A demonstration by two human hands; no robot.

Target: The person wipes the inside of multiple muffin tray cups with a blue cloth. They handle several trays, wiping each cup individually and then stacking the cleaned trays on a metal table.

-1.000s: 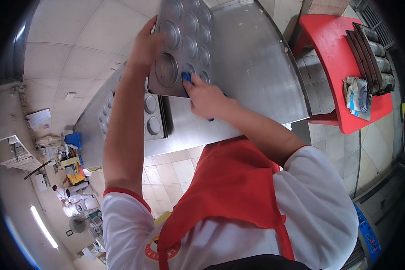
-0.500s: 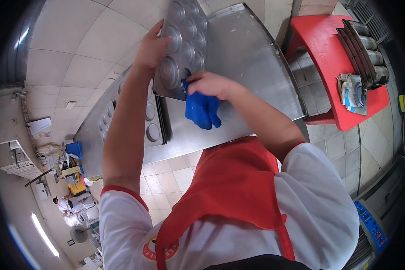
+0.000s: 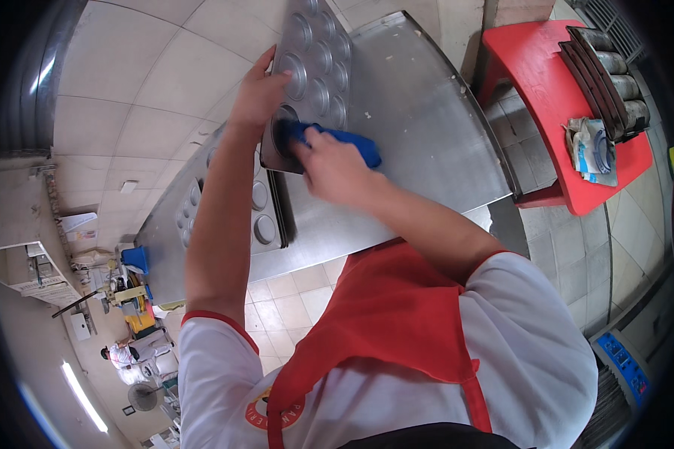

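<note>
A grey metal muffin tray with round cups is held tilted above a steel table. My left hand grips the tray's left edge. My right hand presses a blue cloth into a cup at the tray's near corner. More muffin trays lie flat on the table under my left forearm.
A red table stands to the right with dark stacked pans and a folded cloth or packet. Tiled floor lies below the steel table. A blue and grey device sits at the lower right.
My right hand moved the blue cloth from hanging below the tray's edge up into the near corner cup. The tray stays tilted in my left hand.
</note>
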